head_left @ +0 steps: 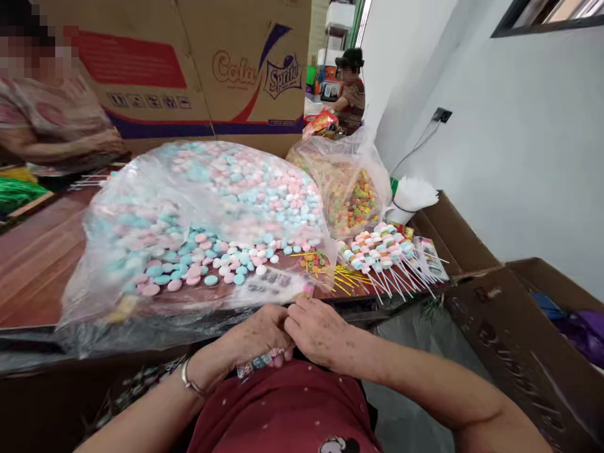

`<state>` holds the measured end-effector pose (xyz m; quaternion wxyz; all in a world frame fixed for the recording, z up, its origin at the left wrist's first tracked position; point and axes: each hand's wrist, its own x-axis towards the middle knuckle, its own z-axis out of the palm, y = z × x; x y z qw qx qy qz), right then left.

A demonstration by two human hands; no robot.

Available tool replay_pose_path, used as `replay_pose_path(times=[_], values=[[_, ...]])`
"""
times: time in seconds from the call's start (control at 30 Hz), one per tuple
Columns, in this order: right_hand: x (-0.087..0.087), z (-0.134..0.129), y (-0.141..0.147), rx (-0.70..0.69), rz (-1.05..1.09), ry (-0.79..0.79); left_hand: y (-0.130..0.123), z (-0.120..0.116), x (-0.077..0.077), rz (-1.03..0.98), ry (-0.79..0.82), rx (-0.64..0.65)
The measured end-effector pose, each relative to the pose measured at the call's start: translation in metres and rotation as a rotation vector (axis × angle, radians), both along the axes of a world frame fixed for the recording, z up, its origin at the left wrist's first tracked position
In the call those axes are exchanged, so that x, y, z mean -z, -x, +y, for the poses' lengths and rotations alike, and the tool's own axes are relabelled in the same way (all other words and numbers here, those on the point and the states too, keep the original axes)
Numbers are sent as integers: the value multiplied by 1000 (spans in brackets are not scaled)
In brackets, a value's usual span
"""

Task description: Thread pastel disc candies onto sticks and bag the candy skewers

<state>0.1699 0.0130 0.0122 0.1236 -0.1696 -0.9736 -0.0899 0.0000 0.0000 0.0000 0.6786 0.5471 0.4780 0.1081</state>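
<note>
My left hand point(257, 336), with a silver bracelet at the wrist, is closed around a small printed wrapper point(262, 362) that shows below its fingers. Against it, at the table's front edge, my right hand point(318, 330) has its fingers pinched together; what they grip is hidden. Just beyond both hands lies a clear printed packet sheet point(271, 286). Pink, white and blue candies point(193, 270) spill from a big transparent bag point(155, 189). Yellow sticks point(346, 277) lie beside a pile of candy skewers point(382, 248) on white sticks.
A bag of colourful ring candies point(356, 195) stands behind the skewers, near a container of white sticks point(413, 195). A large cardboard box point(198, 75) rises behind the table. Open cartons point(514, 327) stand at right. One person sits at far left, another farther back.
</note>
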Motion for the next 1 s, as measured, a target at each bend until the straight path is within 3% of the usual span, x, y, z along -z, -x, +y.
replay_pose_path(times=[0.1, 0.2, 0.33, 0.43, 0.47, 0.53, 0.6, 0.67, 0.73, 0.83, 0.9, 1.0], values=[[15, 4, 8, 153, 18, -80, -4, -1, 7, 300, -404, -138], [21, 18, 15, 303, 131, -109, -7, 2, 16, 533, -1000, -307], [13, 39, 26, 430, 466, -22, -12, 6, 20, 562, -1698, -542], [1, 43, 37, 415, 812, 253, -13, -2, 16, 429, -1914, -674], [-3, 41, 41, 400, 908, 360, -12, -6, 14, 335, -1876, -640], [-10, 33, 49, 359, 1024, 515, -8, -14, 11, 102, -1565, -585], [-14, 20, 56, 281, 1057, 583, 1, -18, 5, -133, -1125, -675], [-13, 8, 64, 199, 1049, 640, 14, -18, -4, -302, -867, -841], [-10, 1, 70, 151, 1024, 740, 30, -17, -16, -431, -837, -856], [-4, 3, 75, 145, 1031, 792, 53, -21, -30, -630, -860, -601], [-1, 7, 77, 167, 1056, 701, 62, -27, -31, -563, -881, -559], [4, 7, 80, 177, 1023, 613, 63, -35, -23, -287, -719, -668]])
